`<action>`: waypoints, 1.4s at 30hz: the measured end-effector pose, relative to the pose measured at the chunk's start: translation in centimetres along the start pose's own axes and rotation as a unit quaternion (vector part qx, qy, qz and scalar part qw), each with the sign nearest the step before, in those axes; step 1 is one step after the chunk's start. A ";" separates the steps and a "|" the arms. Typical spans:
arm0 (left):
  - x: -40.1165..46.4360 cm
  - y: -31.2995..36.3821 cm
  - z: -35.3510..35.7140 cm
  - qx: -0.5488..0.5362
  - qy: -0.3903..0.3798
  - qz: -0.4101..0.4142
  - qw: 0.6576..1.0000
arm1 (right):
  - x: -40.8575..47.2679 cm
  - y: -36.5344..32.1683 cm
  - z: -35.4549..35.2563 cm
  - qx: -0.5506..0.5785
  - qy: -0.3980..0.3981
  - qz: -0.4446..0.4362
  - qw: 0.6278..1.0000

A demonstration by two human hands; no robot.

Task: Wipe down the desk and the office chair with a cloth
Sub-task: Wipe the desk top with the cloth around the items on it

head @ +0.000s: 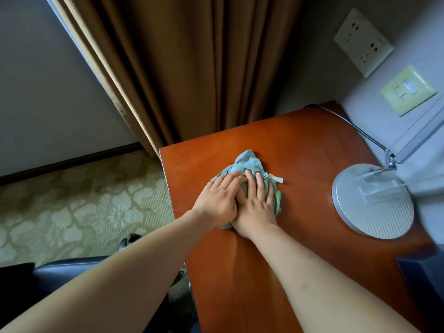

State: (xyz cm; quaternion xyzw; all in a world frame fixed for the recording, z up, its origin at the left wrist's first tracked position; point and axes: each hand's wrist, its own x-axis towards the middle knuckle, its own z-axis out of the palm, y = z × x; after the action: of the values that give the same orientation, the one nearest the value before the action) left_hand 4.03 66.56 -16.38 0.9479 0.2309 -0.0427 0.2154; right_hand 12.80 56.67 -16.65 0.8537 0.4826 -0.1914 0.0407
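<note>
A crumpled light-green cloth (pixel 249 162) lies on the reddish-brown wooden desk (pixel 300 145) near its far left corner. My right hand (pixel 257 207) presses flat on the cloth with straight fingers. My left hand (pixel 217 200) lies partly over the right one, fingers spread on the cloth too. A black office chair (pixel 60 272) shows at the lower left, beside the desk and under my left forearm.
A silver desk lamp with a round base (pixel 372 203) stands at the desk's right side. A dark blue object (pixel 422 272) sits at the right edge. Brown curtains (pixel 192 68) hang behind the desk. Wall sockets (pixel 362 42) and a switch plate (pixel 407 90) are on the right. Patterned carpet (pixel 72 207) lies left.
</note>
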 end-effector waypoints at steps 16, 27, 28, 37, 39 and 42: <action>13.5 -5.7 -4.0 -0.034 0.004 -0.080 0.996 | 15.3 0.6 -5.1 -0.032 -0.003 -0.025 0.999; 6.7 -3.7 -3.2 -0.030 -0.013 -0.107 0.994 | 9.1 -1.6 -3.5 -0.040 -0.025 -0.029 0.998; 5.1 -3.4 -2.8 -0.028 -0.014 -0.107 0.994 | 7.7 -2.0 -3.0 -0.039 -0.029 -0.033 0.998; -6.1 -2.2 -0.3 -0.004 -0.009 -0.104 0.995 | -2.0 -5.8 0.9 -0.034 -0.039 -0.053 0.997; -7.9 -2.3 0.3 0.000 0.009 -0.089 0.996 | -3.4 -6.4 1.6 -0.029 -0.038 -0.054 0.997; -8.8 -3.0 0.8 -0.008 0.039 -0.069 0.997 | -3.9 -6.9 2.7 -0.003 0.018 -0.061 0.998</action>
State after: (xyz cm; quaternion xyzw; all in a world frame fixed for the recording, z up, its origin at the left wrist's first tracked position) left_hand -5.13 64.98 -16.65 0.9288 0.3041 -0.0187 0.2109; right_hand 4.45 56.47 -16.91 0.8261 0.5347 -0.1768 0.0225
